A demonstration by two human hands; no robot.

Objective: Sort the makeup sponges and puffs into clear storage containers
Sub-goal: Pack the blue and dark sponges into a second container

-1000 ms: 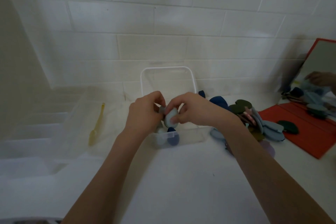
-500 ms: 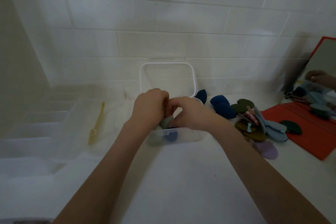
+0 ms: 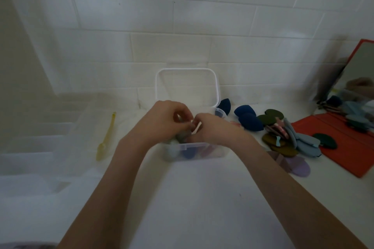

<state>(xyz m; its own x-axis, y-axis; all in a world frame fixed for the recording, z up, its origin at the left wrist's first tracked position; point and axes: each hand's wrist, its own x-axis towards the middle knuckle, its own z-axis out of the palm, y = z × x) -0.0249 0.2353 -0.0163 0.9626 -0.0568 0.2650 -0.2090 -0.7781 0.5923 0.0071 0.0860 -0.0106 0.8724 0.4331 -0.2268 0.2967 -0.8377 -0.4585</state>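
Both hands are down in the small clear plastic container [image 3: 202, 150] at the middle of the white counter [image 3: 192, 198], its hinged lid [image 3: 187, 87] standing open against the white brick wall [image 3: 182, 26]. The left hand [image 3: 164, 123] has its fingers curled around a grey-green makeup sponge [image 3: 183, 136] at the box's left end, and the right hand [image 3: 214, 129] meets it with fingers bent in toward the same sponge; whether it actually pinches anything I can't tell. Through the front wall show a pale sponge, a blue one and a pinkish one.

Just right of the container lie dark blue teardrop sponges [image 3: 245, 117], then a loose heap of flat puffs [image 3: 283, 137] in olive, light blue and pink, with a lilac puff [image 3: 299, 168] nearest the front. Beyond them sits a red folding stand [image 3: 334, 143] with a mirror [image 3: 360, 73] propped up. On the left, a yellow plastic spatula [image 3: 107, 137] lies inside a larger clear bin [image 3: 66, 127].
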